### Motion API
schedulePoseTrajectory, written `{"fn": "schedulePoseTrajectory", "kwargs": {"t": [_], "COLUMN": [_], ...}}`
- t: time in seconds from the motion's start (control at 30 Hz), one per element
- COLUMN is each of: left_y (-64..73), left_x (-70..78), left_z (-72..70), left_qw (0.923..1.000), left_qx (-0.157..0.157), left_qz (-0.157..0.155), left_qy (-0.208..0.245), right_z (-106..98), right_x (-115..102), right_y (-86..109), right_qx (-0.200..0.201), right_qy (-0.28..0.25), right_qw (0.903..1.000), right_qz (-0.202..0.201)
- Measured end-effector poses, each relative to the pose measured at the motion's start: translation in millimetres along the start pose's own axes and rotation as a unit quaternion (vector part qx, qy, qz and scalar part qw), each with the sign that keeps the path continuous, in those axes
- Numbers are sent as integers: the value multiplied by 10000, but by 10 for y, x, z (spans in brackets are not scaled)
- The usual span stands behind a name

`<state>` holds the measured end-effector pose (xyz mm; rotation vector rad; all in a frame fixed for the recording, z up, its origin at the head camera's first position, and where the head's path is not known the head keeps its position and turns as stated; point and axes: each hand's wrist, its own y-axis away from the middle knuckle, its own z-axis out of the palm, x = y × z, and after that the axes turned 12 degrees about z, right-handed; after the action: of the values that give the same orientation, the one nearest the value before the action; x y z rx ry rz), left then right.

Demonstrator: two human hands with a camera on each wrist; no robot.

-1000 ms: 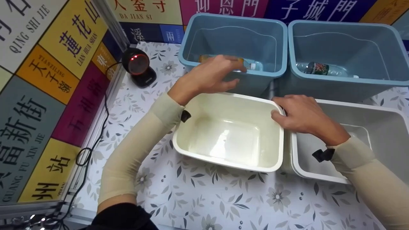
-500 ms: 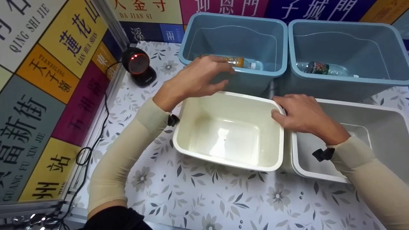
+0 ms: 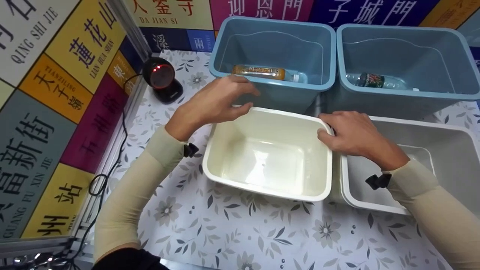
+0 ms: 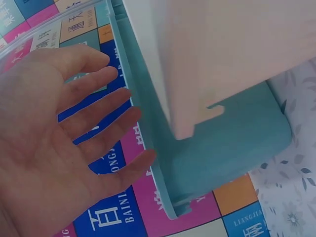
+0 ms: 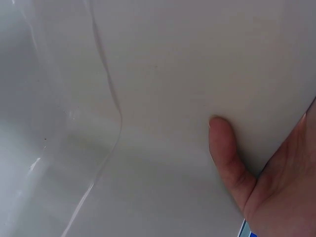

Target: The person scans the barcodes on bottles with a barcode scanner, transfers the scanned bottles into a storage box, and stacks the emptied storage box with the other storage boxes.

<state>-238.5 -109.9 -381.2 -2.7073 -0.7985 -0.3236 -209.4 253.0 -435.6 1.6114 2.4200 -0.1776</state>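
Observation:
A cream plastic bin (image 3: 262, 190) stands in the middle of the table, tilted toward me. My right hand (image 3: 352, 133) grips its far right corner; in the right wrist view the thumb (image 5: 224, 153) lies against the bin's inner wall. Over the far left corner hovers my left hand (image 3: 215, 101), fingers loosely bent and holding nothing. The left wrist view shows that palm (image 4: 44, 138) with spread fingers beside a blue bin (image 4: 222, 158) and the cream bin's outer wall (image 4: 222, 44).
Two blue bins stand behind: the left one (image 3: 292, 99) holds an orange-labelled bottle (image 3: 258, 72), the right one (image 3: 408, 92) a dark-labelled bottle (image 3: 371, 80). A pale grey bin (image 3: 457, 157) is at right. A black scanner (image 3: 163, 78) with a cable stands at the left wall.
My left hand has drawn back left and toward me from the left blue bin's rim, uncovering the orange-labelled bottle. The right hand and the cream bin have stayed put.

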Motion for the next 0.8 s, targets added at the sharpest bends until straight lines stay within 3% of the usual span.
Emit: {"fn": "schedulePoseTrajectory", "kwargs": {"t": [0.43,0.8], "left_y": [224,369], "left_x": [-15,-28], "left_z": [93,164], "left_qw": [9992,9989], "left_qx": [88,232], "left_qz": [-188,-134], "left_qy": [348,386], "right_z": [23,16], "right_x": [2,-17], "right_y": [4,15], "right_qx": [18,104], "right_qy": [-29,67], "right_qw": [10000,9999], "right_qz": [33,33]}}
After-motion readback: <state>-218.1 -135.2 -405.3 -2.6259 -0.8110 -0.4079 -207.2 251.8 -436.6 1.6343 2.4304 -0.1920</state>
